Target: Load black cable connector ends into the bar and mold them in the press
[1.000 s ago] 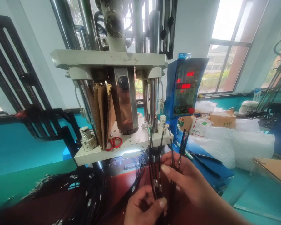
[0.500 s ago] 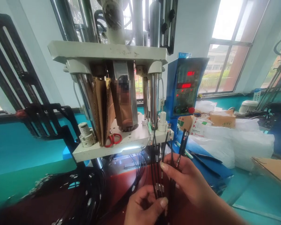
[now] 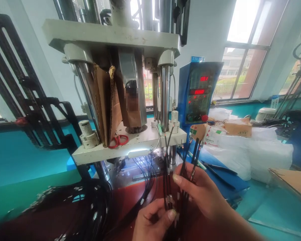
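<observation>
Cables [image 3: 167, 182] pinched in left hand [image 3: 153, 220]; right hand [image 3: 202, 190] grips other cables [image 3: 195, 152] beside.

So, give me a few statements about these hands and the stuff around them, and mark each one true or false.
1. The left hand and right hand both hold black cables. True.
2. The red-handled scissors are in the right hand. False: the scissors lie on the pale plate.
3. The control box shows lit red digits. True.
4. The light bar is dark. False: the light bar is glowing.
5. In the picture, the cardboard stands left of the shiny metal column. True.
</observation>
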`<state>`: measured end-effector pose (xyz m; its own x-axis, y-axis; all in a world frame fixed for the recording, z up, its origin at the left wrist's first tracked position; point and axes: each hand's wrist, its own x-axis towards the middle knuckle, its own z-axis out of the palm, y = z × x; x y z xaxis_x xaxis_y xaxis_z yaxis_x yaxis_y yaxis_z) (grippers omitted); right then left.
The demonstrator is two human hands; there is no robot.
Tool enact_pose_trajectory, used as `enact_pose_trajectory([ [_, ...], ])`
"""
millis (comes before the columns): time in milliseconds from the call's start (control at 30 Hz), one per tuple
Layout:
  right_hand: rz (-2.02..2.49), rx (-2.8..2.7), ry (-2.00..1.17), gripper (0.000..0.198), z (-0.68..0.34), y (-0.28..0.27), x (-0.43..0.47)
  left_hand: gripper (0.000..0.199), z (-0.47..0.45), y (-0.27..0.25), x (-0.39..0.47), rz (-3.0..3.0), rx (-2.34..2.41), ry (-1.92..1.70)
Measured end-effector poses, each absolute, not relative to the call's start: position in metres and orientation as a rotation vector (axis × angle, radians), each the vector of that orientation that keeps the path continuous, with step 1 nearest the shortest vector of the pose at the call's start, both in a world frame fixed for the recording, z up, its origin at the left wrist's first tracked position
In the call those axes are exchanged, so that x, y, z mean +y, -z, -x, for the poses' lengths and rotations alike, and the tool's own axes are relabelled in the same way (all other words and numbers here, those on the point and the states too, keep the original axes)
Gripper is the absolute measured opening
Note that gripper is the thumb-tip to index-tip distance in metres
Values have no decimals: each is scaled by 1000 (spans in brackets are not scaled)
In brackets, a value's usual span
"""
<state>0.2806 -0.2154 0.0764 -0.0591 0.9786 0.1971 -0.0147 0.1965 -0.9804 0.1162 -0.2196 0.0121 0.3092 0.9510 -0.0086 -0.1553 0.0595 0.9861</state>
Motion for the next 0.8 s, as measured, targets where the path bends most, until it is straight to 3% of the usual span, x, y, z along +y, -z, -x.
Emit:
enact_pose_trajectory([
  [267,973,-1065,-1042,18,-278,-60,-209,31,-119,-8,-220,-1124,859,-1010],
  [400,916,-1112,-1071,13,-280,-67,-210,39,-121,-8,-221,-1012,836,-990],
  [533,913,-1084,-1078,23,-279,-71,-207,36,-120,-12,-224,-1148,871,-1010],
  [800,910,-1291,-1134,13,-277,-88,-205,39,-124,-41,-229,-1198,942,-1129],
])
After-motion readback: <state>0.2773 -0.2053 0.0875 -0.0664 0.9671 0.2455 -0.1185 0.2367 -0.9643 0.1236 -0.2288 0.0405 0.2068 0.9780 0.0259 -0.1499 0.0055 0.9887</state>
